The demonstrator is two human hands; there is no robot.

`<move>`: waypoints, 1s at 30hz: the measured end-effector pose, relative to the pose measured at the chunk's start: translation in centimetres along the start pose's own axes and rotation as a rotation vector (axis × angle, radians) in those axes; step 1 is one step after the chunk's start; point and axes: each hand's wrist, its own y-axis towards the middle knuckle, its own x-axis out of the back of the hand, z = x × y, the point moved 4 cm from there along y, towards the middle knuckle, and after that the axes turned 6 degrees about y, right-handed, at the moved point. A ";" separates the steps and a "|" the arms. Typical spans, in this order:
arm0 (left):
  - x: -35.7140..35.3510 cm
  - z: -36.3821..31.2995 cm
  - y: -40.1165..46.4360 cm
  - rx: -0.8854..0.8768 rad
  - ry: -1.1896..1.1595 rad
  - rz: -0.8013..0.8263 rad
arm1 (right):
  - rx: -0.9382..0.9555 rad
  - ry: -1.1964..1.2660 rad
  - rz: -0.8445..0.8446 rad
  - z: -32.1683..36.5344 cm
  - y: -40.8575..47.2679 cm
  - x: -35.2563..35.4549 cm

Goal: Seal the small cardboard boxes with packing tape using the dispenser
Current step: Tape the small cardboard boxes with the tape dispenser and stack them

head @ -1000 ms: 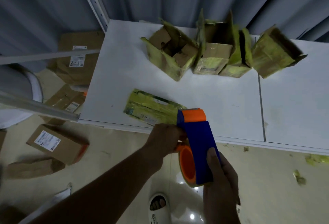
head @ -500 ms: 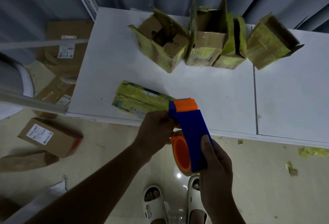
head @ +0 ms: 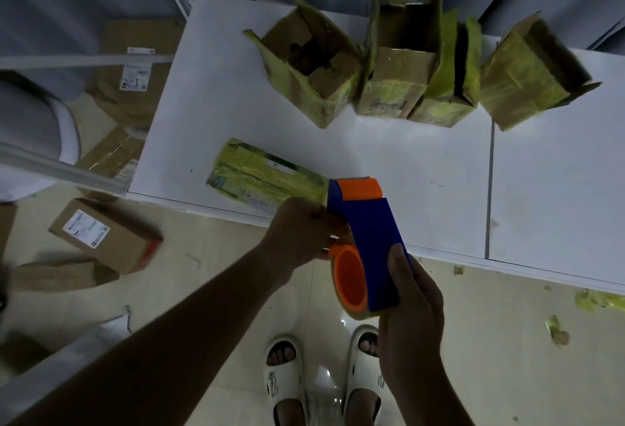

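Above table edge — right hand (head: 411, 310) grips dispenser (head: 367, 243) (blue, orange); left hand (head: 304, 231) pinches at its side.

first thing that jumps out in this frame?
The blue and orange tape dispenser, held at centre over the table's near edge: the right hand grips its body, the left hand works at its side. Behind, a row of open cardboard boxes wrapped in yellow tape lines the white table.
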 end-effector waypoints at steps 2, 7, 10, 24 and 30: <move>0.1 0.0 0.1 -0.010 -0.041 0.028 | -0.029 0.014 0.013 0.2 0.5 0.0; 1.8 -0.2 0.5 -0.079 0.116 0.212 | -0.041 0.051 0.042 1.0 1.3 0.5; 5.7 -0.2 1.4 -0.279 0.597 -0.047 | -0.016 0.056 0.028 1.2 1.2 1.3; 5.5 -3.3 3.9 -0.543 1.564 0.024 | 0.114 0.068 0.077 5.5 -3.0 4.2; 3.6 -10.9 -6.4 -0.669 1.575 0.016 | 0.198 0.139 0.061 12.9 -8.4 4.9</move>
